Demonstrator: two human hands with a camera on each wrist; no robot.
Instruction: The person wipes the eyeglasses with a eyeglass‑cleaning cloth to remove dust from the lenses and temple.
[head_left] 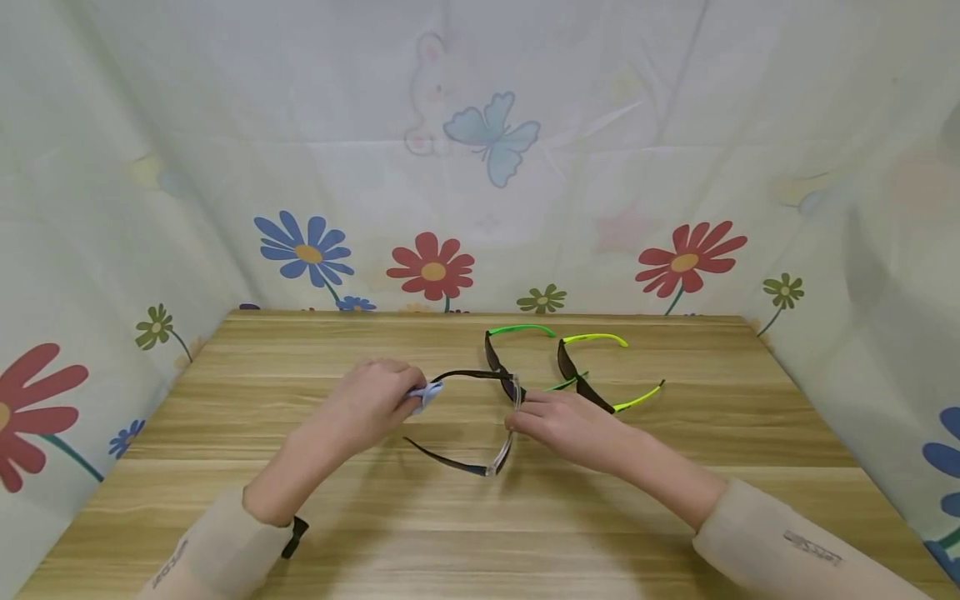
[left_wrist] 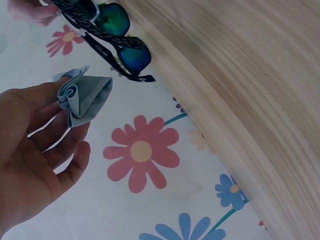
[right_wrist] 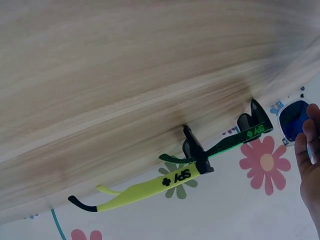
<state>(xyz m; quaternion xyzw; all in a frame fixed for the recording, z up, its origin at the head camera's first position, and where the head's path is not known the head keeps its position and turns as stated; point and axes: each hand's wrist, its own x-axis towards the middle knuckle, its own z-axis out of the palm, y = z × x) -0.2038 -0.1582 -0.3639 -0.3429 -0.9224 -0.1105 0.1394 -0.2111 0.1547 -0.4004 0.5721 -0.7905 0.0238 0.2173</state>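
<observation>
A pair of sunglasses (head_left: 517, 396) with a clear front frame and black temples is held up over the table by my right hand (head_left: 570, 427), which pinches the front near the middle. In the right wrist view its blue lens (right_wrist: 294, 120) shows beside the right fingers. My left hand (head_left: 375, 402) pinches a folded light-blue cloth (left_wrist: 86, 97) between thumb and fingers, close to the tip of one black temple (head_left: 465, 374). The cloth looks apart from the lenses in the left wrist view.
Beyond my right hand, green-templed sunglasses (head_left: 492, 354) and yellow-templed sunglasses (head_left: 592, 392) stand unfolded on the wooden table (head_left: 360, 533). A white curtain (head_left: 585, 192) printed with flowers surrounds the table's back and sides.
</observation>
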